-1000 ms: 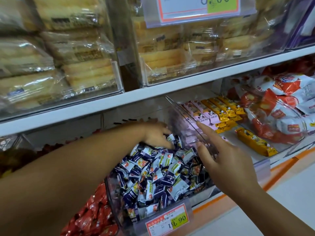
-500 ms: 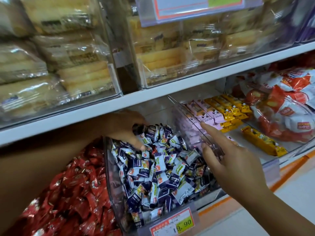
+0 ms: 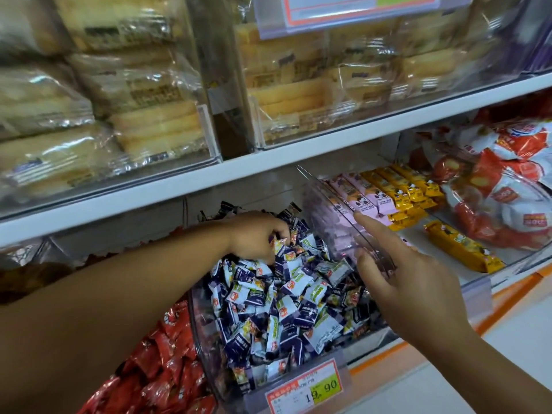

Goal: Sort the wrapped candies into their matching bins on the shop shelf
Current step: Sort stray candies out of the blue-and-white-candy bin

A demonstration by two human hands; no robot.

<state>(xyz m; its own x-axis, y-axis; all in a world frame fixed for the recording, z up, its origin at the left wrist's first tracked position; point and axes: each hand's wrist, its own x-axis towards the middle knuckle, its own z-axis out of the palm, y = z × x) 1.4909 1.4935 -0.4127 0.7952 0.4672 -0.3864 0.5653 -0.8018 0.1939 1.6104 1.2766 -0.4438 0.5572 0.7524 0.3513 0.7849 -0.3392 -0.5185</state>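
On the lower shelf, front centre: a clear bin (image 3: 195,330) heaped with purple-and-white candies (image 3: 286,303). Its price tag (image 3: 304,389) is clipped to the front and reads 19.90.

Left hand (image 3: 254,237) reaches in from the left to the back of the heap. Its fingers (image 3: 270,249) are curled down into the pile, gripping a few of the candies.

Right hand (image 3: 418,288) is at the bin's right side and holds the raised clear lid (image 3: 331,216). The forefinger (image 3: 373,228) lies straight along the top edge, the thumb (image 3: 366,262) is on the near face, and the lid is pinched between them. The other fingers are hidden.

Just left of the bin is a heap of red candies (image 3: 167,369). To the right, behind the lid, are rows of pink bars (image 3: 358,195) and yellow bars (image 3: 400,186). Farther right are red-and-white packets (image 3: 507,210).

The white shelf board (image 3: 268,165) above carries wrapped cakes (image 3: 149,130) in clear boxes.
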